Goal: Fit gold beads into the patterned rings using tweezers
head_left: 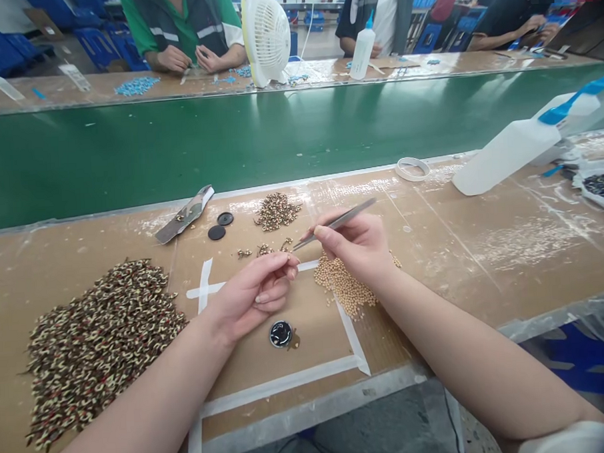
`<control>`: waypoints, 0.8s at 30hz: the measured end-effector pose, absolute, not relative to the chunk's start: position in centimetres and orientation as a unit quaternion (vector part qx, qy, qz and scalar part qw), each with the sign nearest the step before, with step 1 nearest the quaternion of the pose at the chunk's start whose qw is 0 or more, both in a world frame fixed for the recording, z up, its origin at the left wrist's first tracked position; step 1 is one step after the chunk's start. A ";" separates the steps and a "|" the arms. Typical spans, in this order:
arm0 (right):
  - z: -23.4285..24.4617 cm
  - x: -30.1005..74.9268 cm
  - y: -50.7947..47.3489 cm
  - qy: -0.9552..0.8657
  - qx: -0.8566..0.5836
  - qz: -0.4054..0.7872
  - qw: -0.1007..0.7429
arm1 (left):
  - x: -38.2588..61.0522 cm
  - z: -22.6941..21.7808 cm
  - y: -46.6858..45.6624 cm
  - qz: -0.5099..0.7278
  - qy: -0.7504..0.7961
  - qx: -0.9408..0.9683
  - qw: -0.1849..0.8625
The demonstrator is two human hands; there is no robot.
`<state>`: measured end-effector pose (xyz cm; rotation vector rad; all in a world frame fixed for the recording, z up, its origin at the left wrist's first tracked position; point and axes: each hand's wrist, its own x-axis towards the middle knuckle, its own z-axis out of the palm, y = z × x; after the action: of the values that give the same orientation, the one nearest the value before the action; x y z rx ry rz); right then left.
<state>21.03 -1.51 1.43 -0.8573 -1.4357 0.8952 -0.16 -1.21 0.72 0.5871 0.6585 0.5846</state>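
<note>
1. Nearest to me, just on the near side of the left fingers [278,267], sits a little black dish [281,334] with something shiny in it, maybe glue, can't tell. Way off to the left of those fingers is the big pile [101,335] of speckled brown bits on the table [483,245].
2. Left hand [255,295]: fingertips pinched together on a tiny part [287,256], mostly hidden by the fingers.
3. Right hand [357,244]: fingers clamped around the middle of the tweezers [334,222], with the tips right at the part, touching or nearly.
4. Handling guess: the part looks featherweight and hard, so it'll ping away if squeezed off-centre. I'd pinch it by its edges and leave one end poking out for the tweezer tips. The tweezers look like stiff, springy steel, so gentle pressure should do.
5. Under the right hand lies a heap of beige beads [347,288], round and probably rolly.
6. Just past the fingertips are a few loose bits, then a brass-coloured pile [276,211] and two black discs [216,232].
7. Farther out, right of the fingers: a tape ring [412,169] and a squeeze bottle [509,152] lying over.
8. Beyond that are the green belt [228,143], a fan [266,34], and other people working at the far table.
</note>
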 end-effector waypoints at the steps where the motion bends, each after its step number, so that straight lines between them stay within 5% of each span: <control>1: 1.5 21.1 -1.6 -0.637 -0.364 0.342 0.588 | -0.1 0.7 -1.2 0.280 0.317 0.278 0.863; 8: 1.4 21.2 -1.8 -0.779 -0.244 0.163 0.554 | 0.0 0.8 -1.1 0.287 0.318 0.264 0.864; 24: 1.6 20.9 -2.3 -0.757 -0.284 0.201 0.553 | 0.2 0.6 -1.3 0.291 0.351 0.264 0.850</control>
<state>20.91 -2.27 1.60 -0.6717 -1.7895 0.4746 0.19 -1.25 0.56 0.5553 0.7398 0.6123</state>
